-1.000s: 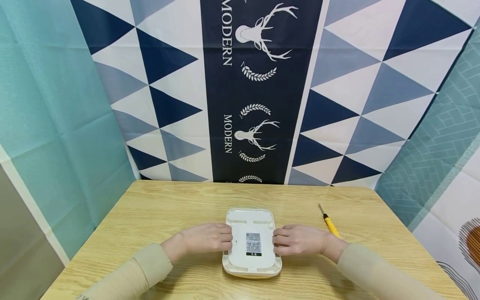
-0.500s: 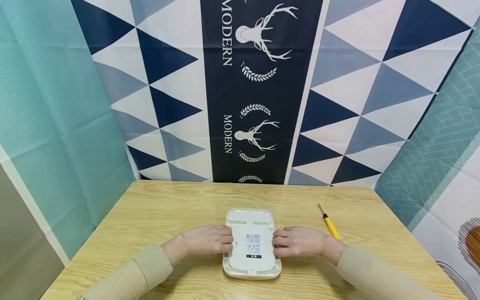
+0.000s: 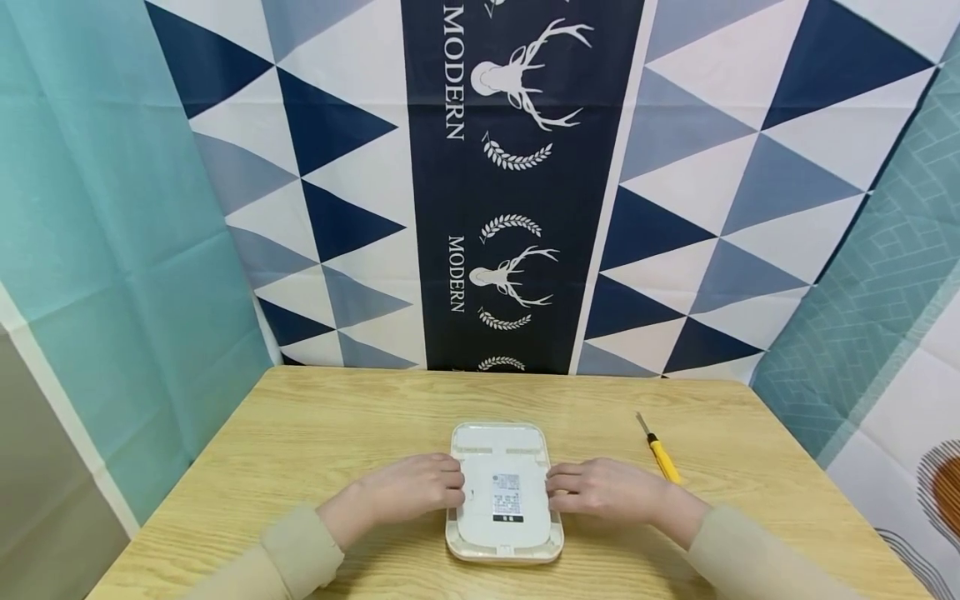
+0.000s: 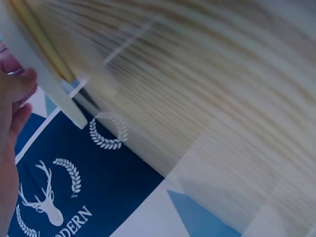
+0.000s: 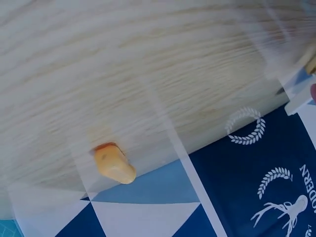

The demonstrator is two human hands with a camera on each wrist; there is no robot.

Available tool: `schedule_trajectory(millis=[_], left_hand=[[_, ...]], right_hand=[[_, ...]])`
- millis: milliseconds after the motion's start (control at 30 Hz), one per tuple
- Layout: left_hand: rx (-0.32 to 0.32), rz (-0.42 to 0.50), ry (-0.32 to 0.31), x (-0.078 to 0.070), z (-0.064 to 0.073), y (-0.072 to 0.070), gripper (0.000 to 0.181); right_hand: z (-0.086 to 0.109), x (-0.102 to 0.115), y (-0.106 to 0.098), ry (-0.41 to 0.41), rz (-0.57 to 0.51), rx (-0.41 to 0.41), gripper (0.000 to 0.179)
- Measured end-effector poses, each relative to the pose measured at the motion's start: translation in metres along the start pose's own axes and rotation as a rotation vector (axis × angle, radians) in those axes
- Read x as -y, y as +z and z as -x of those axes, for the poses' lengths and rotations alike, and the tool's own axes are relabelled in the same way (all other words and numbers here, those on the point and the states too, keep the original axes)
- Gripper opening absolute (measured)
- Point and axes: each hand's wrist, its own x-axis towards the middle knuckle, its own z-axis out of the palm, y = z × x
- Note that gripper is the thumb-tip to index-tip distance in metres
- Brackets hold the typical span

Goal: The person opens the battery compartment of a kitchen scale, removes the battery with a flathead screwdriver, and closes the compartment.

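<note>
A white plastic device (image 3: pixel 504 533), rectangular with rounded corners, is in front of me with its label side up. A printed label with a black strip is on its middle panel. My left hand (image 3: pixel 411 490) grips the device's left long side, fingers curled over the edge. On the opposite side my right hand (image 3: pixel 609 492) holds the right edge with bent fingers. In the left wrist view, the left thumb and fingers (image 4: pixel 22 91) close round the device's white edge (image 4: pixel 49 84). The right wrist view catches only a sliver of that device (image 5: pixel 298 101) at its right border.
A screwdriver (image 3: pixel 663 458) with a yellow handle and black collar lies on the wooden table (image 3: pixel 360 408), just beyond the right forearm. Its handle end (image 5: pixel 114 164) appears in the right wrist view. Patterned cloth (image 3: pixel 498 183) hangs behind the table.
The head view has shifted slightly, so the scene sits a little lower. The device's tilt changed a little, showing less front-edge thickness than a second ago. Both hands keep their places on it.
</note>
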Motion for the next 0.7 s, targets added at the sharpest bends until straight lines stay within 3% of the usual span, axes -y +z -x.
schedule_trajectory(millis=[100,267,433,567,700], left_hand=[[0.020,0.061,-0.051,-0.001,-0.001,-0.002,0.018],[0.045,0.253,-0.181,-0.001,-0.004,-0.007,0.018],[0.008,0.458,-0.356,0.003,-0.008,-0.010,0.013],[-0.020,0.630,-0.518,0.009,-0.012,-0.012,0.008],[-0.064,0.809,-0.678,0.018,-0.014,-0.011,0.006]], right_hand=[[-0.001,0.003,-0.002,0.058,-0.055,0.014,0.024],[-0.004,0.009,-0.010,0.170,-0.135,0.014,0.029],[-0.006,0.015,-0.018,0.287,-0.179,-0.051,0.016],[-0.007,0.017,-0.024,0.402,-0.208,-0.111,0.024],[-0.010,0.022,-0.032,0.584,-0.281,-0.110,0.029]])
